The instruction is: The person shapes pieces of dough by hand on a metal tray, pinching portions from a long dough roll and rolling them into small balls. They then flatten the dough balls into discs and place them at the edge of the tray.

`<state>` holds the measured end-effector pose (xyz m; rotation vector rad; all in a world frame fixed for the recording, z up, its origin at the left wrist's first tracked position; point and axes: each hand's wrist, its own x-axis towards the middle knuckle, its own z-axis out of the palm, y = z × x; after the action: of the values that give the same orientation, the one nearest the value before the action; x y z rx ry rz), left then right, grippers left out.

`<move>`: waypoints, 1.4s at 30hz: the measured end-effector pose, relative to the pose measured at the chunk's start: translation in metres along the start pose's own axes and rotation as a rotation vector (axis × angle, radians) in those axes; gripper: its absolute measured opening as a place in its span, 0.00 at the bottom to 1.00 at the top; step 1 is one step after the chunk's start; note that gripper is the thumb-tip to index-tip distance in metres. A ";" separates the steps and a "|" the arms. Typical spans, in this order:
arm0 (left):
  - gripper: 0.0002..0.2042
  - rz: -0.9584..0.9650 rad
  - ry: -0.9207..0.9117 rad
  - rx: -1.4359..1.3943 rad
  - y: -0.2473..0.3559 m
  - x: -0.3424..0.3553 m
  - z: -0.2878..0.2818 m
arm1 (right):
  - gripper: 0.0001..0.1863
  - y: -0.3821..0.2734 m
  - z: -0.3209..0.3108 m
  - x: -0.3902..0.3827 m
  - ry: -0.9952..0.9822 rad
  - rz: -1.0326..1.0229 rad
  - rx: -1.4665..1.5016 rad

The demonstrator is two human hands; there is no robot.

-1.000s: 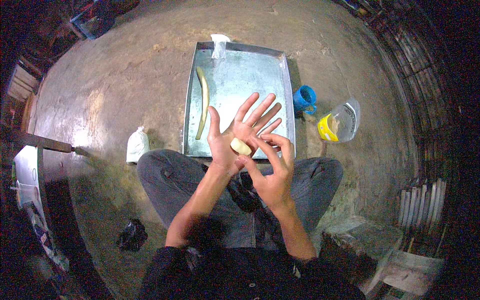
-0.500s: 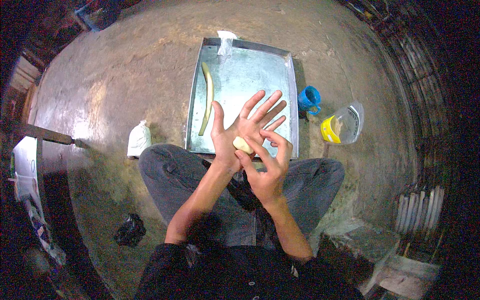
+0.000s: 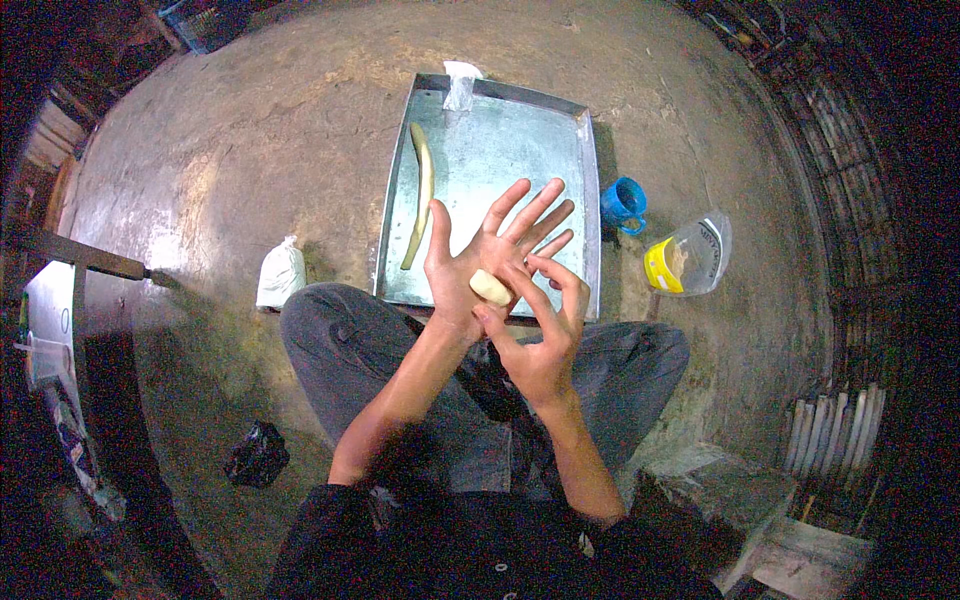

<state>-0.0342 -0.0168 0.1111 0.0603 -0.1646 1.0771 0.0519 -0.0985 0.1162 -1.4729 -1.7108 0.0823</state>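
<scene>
A small pale lump of dough (image 3: 490, 288) rests on the upturned palm of my left hand (image 3: 460, 275), whose fingers are spread wide. Over that palm, my right hand (image 3: 540, 345) has its fingers bent and its thumb and index finger around the lump's lower right side. Both hands are above the near edge of a shallow metal tray (image 3: 505, 150). Along the tray's left side lies a long, slightly curved pale yellow-green roll (image 3: 424, 190), apparently dough. The hands cover the tray's near middle part.
A clear and white plastic bag (image 3: 460, 88) hangs over the tray's far rim. Right of the tray are a blue mug (image 3: 624, 205) and a transparent, yellow-banded bag (image 3: 690, 258). A white sack (image 3: 281, 274) and a black plastic bag (image 3: 257, 455) lie on the left.
The lump has turned a little on my left palm, with my right fingertips shifting around it. The view has shifted slightly; the tray and the things around it stay in place.
</scene>
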 end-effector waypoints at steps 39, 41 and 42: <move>0.45 0.012 -0.009 -0.062 0.003 0.001 -0.006 | 0.22 0.008 -0.003 -0.011 0.000 0.086 0.074; 0.45 0.018 0.001 -0.037 0.003 0.002 -0.008 | 0.21 0.012 -0.004 -0.016 -0.004 0.064 0.038; 0.45 0.020 0.001 -0.028 0.003 0.002 -0.009 | 0.22 0.012 -0.005 -0.015 -0.015 0.065 0.045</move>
<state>-0.0349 -0.0126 0.1029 0.0324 -0.1795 1.0941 0.0631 -0.1102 0.1047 -1.4982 -1.6622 0.1660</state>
